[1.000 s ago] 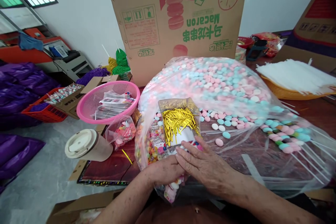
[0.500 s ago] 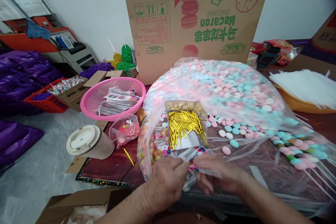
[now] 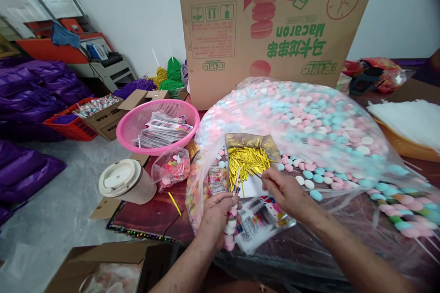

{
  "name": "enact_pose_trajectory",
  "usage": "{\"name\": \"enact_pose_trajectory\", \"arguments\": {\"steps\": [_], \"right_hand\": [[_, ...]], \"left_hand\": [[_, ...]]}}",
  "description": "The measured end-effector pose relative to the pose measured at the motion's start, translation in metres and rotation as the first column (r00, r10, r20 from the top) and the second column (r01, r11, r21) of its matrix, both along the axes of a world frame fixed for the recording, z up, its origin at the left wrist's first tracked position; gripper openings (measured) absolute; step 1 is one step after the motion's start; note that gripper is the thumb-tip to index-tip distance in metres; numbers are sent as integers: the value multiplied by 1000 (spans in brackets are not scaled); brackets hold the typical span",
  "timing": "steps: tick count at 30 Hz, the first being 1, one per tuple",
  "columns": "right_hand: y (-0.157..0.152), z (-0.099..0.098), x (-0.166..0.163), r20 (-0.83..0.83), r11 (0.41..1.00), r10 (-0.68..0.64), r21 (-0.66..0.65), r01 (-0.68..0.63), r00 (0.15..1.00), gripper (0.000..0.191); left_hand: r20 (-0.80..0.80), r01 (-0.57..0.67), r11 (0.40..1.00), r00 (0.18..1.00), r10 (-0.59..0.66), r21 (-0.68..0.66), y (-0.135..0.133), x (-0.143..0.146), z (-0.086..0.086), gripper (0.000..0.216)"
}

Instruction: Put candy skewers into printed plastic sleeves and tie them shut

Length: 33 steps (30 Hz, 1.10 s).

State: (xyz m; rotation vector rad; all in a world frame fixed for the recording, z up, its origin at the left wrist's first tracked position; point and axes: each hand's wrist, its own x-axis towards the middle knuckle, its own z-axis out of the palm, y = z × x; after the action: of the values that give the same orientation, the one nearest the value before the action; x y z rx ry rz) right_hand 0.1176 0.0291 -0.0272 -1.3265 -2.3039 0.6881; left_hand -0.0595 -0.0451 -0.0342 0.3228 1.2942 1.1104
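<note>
My left hand (image 3: 215, 219) is closed around the gathered top of a wrapped candy skewer (image 3: 230, 226), whose pink and white candies hang below the fingers. To the right, my right hand (image 3: 282, 192) has its fingers pinched together at the edge of an open box of gold twist ties (image 3: 249, 160). Whatever the pinch holds, if anything, is too small to make out. Beneath and between the hands, printed clear wrappers (image 3: 263, 224) lie on the plastic-covered table. Loose pink, blue and white candies (image 3: 309, 184) spill beside the box.
A large clear bag of candies (image 3: 292, 105) covers the middle, before a tall carton (image 3: 213, 32). On the left are a pink basket (image 3: 123, 135) of packets, a lidded cup (image 3: 127, 181) and a small candy bag (image 3: 172, 167). Candy skewers (image 3: 405, 210) and a tray of white sticks (image 3: 412, 123) occupy the right.
The hands have parted from among the wrappers. My left now grips the skewer upright, and my right has moved up to the twist-tie box. The view has shifted slightly left.
</note>
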Motion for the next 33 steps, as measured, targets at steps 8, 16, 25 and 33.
{"name": "enact_pose_trajectory", "arguments": {"steps": [8, 16, 25, 33], "right_hand": [[14, -20, 3, -194, 935, -316, -229, 270, 929, 13], [-14, -14, 3, -500, 805, -349, -593, -20, 792, 26], [-48, 11, -20, -497, 832, -97, -515, -204, 862, 40], [-40, 3, -27, -272, 844, 1, -517, -147, 962, 32]], "left_hand": [[-41, -28, 1000, 999, 28, 13, 1, 9, -3, 24], [-4, -41, 998, 999, 41, 55, 3, 12, 1, 26], [-10, 0, 994, 1000, 1, 110, 2, 16, 0, 17], [-215, 365, 918, 920, -329, 158, -13, 7, 0, 22]]}}
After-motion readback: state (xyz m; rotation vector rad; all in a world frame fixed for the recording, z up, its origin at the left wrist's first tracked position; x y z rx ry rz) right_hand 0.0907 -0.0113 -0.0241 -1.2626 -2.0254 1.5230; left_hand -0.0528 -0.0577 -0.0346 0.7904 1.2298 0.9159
